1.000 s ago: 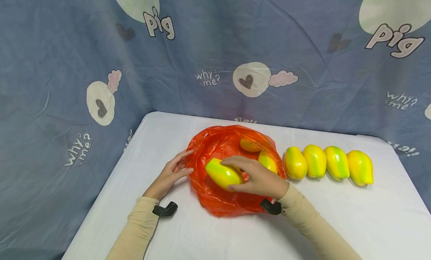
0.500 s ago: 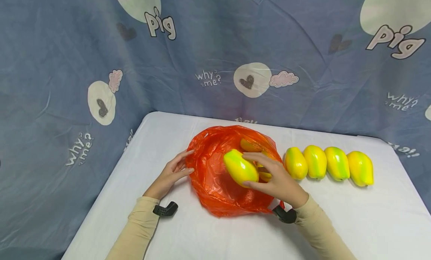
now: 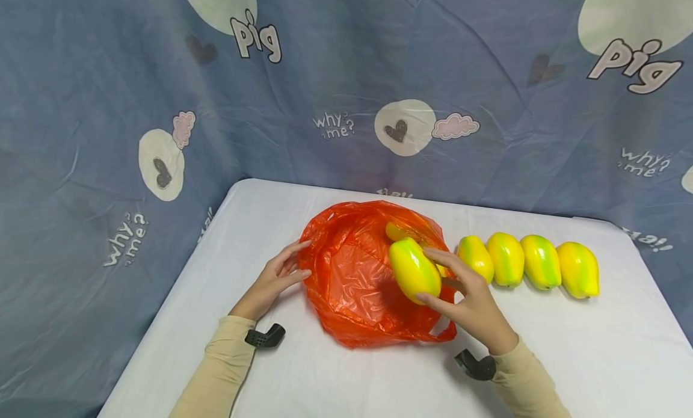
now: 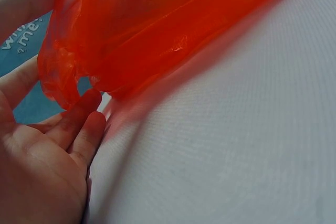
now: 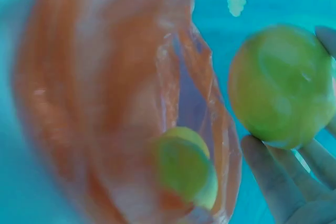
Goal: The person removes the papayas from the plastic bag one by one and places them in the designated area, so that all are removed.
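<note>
In the head view, my right hand point(image 3: 476, 304) grips a yellow-green papaya point(image 3: 414, 270) between thumb and fingers, above the right side of an open red plastic bag point(image 3: 352, 328). The right wrist view shows the same papaya point(image 5: 283, 85) in my fingers, apart from the bag point(image 5: 100, 103). My left hand point(image 3: 276, 279) touches the bag's left rim with its fingertips, the fingers loosely extended. In the left wrist view these fingers point(image 4: 79, 119) lie against the thin plastic point(image 4: 157, 30). More papayas lie inside the bag at its right, partly hidden by the held one.
Several papayas point(image 3: 506, 260) stand in a row on the white table point(image 3: 541, 346), right of the bag. A blue patterned cloth point(image 3: 325, 63) hangs behind the table and on its left. Each wrist wears a black device point(image 3: 265, 335).
My right hand has moved right with the papaya, from over the bag's middle to its right side, and the papaya has turned more upright. My left hand and the bag have barely moved.
</note>
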A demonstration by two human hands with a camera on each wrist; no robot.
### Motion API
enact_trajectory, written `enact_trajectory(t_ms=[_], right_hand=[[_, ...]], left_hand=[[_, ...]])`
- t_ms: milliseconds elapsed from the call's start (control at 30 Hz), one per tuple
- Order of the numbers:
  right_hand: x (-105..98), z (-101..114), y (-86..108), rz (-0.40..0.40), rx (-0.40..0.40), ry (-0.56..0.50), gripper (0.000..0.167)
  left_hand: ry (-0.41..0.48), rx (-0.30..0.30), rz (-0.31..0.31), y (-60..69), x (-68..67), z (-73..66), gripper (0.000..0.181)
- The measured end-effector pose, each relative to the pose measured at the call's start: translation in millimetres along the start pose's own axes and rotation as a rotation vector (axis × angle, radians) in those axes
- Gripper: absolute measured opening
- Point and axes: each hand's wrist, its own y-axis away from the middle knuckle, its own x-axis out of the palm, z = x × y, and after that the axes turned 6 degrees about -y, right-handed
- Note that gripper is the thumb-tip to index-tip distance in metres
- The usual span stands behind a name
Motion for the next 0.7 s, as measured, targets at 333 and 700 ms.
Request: enact_trajectory(t_ms=[333,700], right_hand=[[-7,-6,27.5,-0.15,0.003,0.019,0.078],[-19,-16,58.4,-0.228,0.103,0.086,0.075]], left_hand=[[0.001,-0.005,-0.001,0.2,0.1,1.3,0.06],[-0.004,0.004,0.0,0.6,-0.1,1.0,0.06]])
